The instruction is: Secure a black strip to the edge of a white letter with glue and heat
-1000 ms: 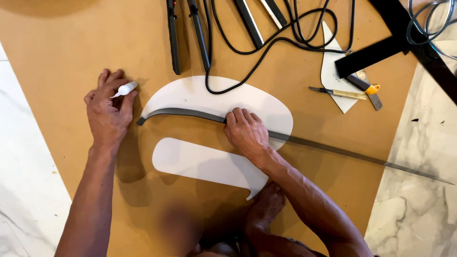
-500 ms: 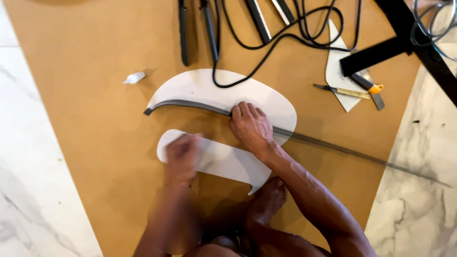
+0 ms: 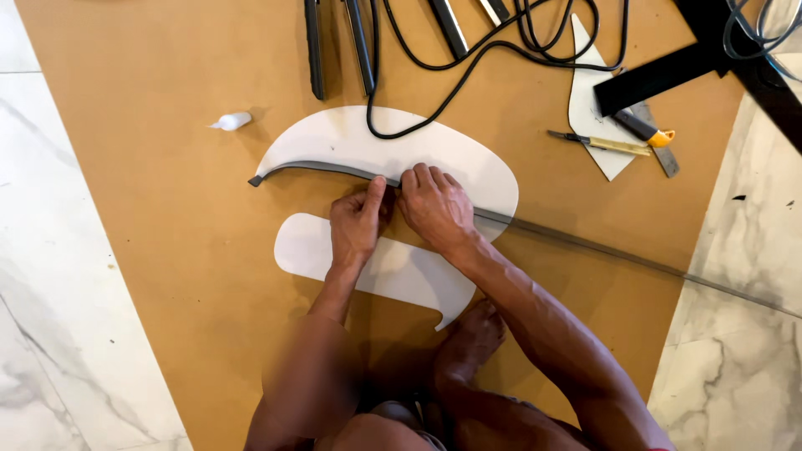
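Grey edging strip (image 3: pixel 326 168), thin and dark, curving along near edge of large white oval panel (image 3: pixel 351 138) on brown board (image 3: pixel 150 250), its long tail trailing right onto marble floor (image 3: pixel 743 351). Left hand (image 3: pixel 355 225) pinching strip with thumb and fingers. Right hand (image 3: pixel 434 205) pressing down on strip, fingers curled over it, touching left hand. Smaller white panel (image 3: pixel 401 271) lying just near. Small white glue bottle (image 3: pixel 232 122) lying far left.
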